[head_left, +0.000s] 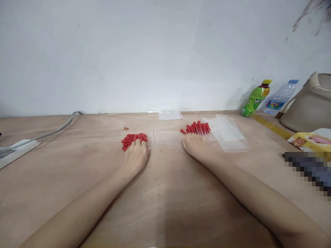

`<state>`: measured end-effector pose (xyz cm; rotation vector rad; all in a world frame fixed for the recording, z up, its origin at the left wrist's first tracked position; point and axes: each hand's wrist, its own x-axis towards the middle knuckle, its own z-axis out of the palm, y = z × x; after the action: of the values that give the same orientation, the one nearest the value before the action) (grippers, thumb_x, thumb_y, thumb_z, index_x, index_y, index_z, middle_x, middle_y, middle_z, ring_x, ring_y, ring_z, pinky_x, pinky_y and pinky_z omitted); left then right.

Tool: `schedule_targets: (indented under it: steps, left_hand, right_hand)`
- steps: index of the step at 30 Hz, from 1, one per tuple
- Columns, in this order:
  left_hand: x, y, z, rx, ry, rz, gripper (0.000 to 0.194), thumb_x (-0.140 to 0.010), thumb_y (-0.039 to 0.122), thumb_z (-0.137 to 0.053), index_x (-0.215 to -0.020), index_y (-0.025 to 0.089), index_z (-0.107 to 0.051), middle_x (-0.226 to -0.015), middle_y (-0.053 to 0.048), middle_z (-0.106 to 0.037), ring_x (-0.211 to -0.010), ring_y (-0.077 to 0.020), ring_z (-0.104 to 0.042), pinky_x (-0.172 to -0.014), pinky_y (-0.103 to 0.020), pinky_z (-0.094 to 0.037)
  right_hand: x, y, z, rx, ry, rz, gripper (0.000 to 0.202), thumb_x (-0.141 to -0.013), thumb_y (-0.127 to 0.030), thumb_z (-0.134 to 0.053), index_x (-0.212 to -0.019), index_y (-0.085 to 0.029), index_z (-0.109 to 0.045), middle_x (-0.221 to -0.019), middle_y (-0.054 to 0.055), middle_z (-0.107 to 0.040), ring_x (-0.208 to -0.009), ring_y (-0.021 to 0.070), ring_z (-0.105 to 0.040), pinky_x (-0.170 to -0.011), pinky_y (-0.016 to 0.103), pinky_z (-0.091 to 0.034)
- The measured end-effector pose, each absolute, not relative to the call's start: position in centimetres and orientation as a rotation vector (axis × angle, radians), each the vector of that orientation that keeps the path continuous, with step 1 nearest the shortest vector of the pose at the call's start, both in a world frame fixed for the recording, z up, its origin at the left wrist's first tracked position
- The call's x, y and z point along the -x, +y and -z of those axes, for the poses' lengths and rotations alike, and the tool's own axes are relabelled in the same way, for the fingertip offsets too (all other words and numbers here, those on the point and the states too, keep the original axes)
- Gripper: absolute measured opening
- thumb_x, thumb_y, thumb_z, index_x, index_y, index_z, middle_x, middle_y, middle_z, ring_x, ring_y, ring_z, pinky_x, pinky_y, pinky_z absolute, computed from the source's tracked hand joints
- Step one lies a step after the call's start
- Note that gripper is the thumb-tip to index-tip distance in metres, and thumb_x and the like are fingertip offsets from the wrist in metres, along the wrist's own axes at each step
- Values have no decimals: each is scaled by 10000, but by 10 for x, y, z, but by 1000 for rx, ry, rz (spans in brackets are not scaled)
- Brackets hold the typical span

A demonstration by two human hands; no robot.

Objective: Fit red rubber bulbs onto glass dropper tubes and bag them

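Observation:
Several small red pieces [127,140] lie in a pile on the wooden table, and my left hand [136,151] rests over their near right side with its fingers bent. Between my hands lies a row of thin clear sticks [165,140] side by side. My right hand [193,144] is at the right end of this row, its fingers curled. Just beyond it, red-topped clear sticks [199,127] are bunched together. Whatever the fingertips of either hand hold is too small or hidden to tell.
Clear plastic bags [229,134] lie right of my right hand, another bag [170,115] by the wall. Farther right are a green bottle [256,99], a clear bottle [280,98], a beige bag [307,103] and a yellow packet [310,141]. A cable [58,130] runs at left.

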<state>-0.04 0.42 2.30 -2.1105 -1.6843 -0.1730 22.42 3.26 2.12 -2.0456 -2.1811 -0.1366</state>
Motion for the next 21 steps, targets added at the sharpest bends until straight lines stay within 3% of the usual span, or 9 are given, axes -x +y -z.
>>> schedule_targets:
  steps: [9,15,21]
  left_hand:
    - [3,5,-21,2121,-1680,133,280,-857,210,-347,-828,51,-575,-829,-179,-568,-779,-277,-552,-637,-356,-429]
    - [-9,1,-11,2443,-1434,694,223,-881,291,-379,-840,135,-532,-801,-93,-573,-765,-218,-548,-648,-319,-436]
    - [-30,-6,1,2866,-1288,1060,205,-878,266,-428,-1028,178,-537,-911,-50,-579,-833,-156,-553,-739,-280,-447]
  right_hand:
    - [-238,15,5,1715,-2022,568,362,-894,-289,-271,-794,-107,-567,-669,131,-575,-560,194,-528,-505,292,-328]
    - [-243,-15,-4,1360,-2123,527,313,-898,-287,-341,-737,-143,-567,-637,72,-590,-610,174,-537,-606,289,-345]
    - [-243,-28,-9,1003,-2218,423,186,-878,-211,-419,-918,-164,-594,-739,36,-639,-661,131,-554,-621,239,-374]
